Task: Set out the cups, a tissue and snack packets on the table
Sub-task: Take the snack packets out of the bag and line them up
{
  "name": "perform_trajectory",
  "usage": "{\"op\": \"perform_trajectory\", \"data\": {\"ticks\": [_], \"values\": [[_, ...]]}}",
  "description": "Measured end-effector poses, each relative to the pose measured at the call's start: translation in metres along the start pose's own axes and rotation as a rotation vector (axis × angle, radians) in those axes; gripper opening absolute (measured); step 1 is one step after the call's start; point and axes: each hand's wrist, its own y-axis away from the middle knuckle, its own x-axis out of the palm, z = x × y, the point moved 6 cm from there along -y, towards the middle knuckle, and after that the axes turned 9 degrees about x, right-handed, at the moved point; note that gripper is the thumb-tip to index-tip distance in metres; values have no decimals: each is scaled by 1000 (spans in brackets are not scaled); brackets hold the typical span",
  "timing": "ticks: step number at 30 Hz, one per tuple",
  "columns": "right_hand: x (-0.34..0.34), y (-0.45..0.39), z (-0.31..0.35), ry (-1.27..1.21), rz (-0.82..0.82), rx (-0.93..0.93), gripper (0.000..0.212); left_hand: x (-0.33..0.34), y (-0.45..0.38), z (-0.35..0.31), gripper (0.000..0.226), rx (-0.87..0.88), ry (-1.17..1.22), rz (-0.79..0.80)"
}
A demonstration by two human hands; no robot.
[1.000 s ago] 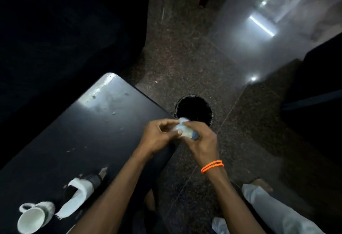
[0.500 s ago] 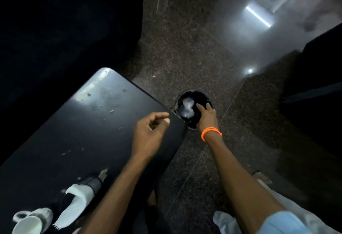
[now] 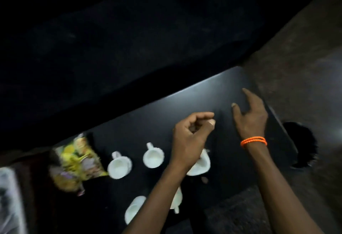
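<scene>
Wrapper binned half a sec ago; both hands now back over the black table [image 3: 212, 93]. Left hand [image 3: 190, 137] loosely curled, thumb to forefinger, apparently empty; right hand [image 3: 249, 115] spread, empty. White cups [image 3: 119, 167] mid-table, snack packet [image 3: 77, 161] left. Bin [image 3: 301, 145] at right. Clearing done; setting-out prob. resumes.

White cups [image 3: 119, 167] – five, two partly hidden; yellow snack packet [image 3: 75, 161] – one; hands [image 3: 190, 137] – two.

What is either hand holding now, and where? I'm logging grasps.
Nothing visible: right hand is spread open over the table; left hand has curled fingers showing no object.
</scene>
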Motion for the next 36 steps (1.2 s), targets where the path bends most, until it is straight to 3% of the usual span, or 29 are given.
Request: {"op": "perform_trajectory", "data": {"ticks": [5, 10, 17, 19, 21, 23, 28, 30, 32, 34, 36], "values": [[96, 68, 116, -120, 210, -142, 52, -143, 0, -14, 14, 39, 82, -306], [187, 170, 189, -148, 469, -224, 53, -281, 37, 6, 21, 43, 70, -588], [277, 302, 232, 35, 798, -364, 37, -418, 129, 88, 19, -189, -132, -1182], [294, 331, 237, 110, 889, -382, 38, -432, 142, 120, 30, -373, -104, -1175], [308, 355, 237, 232, 940, -425, 41, -432, 143, 151, 37, -496, 82, -1081], [316, 372, 234, 289, 969, -423, 42, -426, 144, 166, 37, -517, 274, -1031], [320, 387, 229, 257, 1077, -329, 51, -425, 150, 170, 40, -563, 380, -993], [311, 374, 232, 148, 1102, -249, 49, -429, 156, 162, 46, -572, 241, -1042], [297, 348, 237, 34, 1098, -180, 46, -436, 155, 140, 38, -439, -36, -1077], [280, 311, 239, -134, 1111, -50, 42, -434, 141, 110, 31, -250, -190, -1023], [265, 268, 237, -326, 1116, 120, 35, -424, 118, 89, 39, -157, -226, -913]]}}
